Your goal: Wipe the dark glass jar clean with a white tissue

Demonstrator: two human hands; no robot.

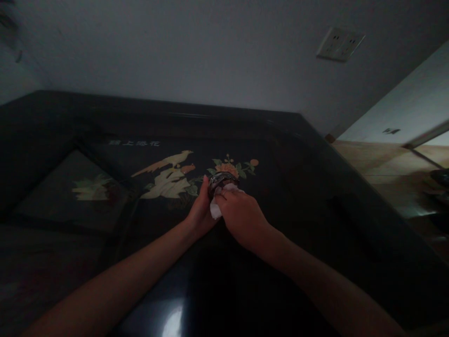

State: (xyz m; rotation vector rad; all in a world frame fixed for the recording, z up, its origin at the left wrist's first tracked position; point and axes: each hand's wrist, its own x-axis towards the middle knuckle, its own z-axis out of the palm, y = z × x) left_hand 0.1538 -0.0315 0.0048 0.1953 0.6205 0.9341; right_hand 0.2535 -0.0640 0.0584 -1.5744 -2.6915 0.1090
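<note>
My left hand (201, 210) is wrapped round the side of a dark, shiny round vessel (222, 177), with the thumb up along its left edge. Its exact kind is hard to make out in the dim light. A crumpled white tissue (215, 210) is pinched in my right hand (242, 214), which presses it at the mouth of the vessel. Part of the tissue hangs down between the two hands. Both hands are over a glossy black top (280, 187) with an inlaid bird (164, 162) and flowers (226, 168); the fingers hide part of this picture.
A pale wall (175, 51) rises behind the black top, with a socket plate (341, 44) at upper right. Light floor tiles (365, 161) show past the right edge. A dark-edged four-sided shape (73, 192) appears at left; whether it is a frame or a reflection is unclear.
</note>
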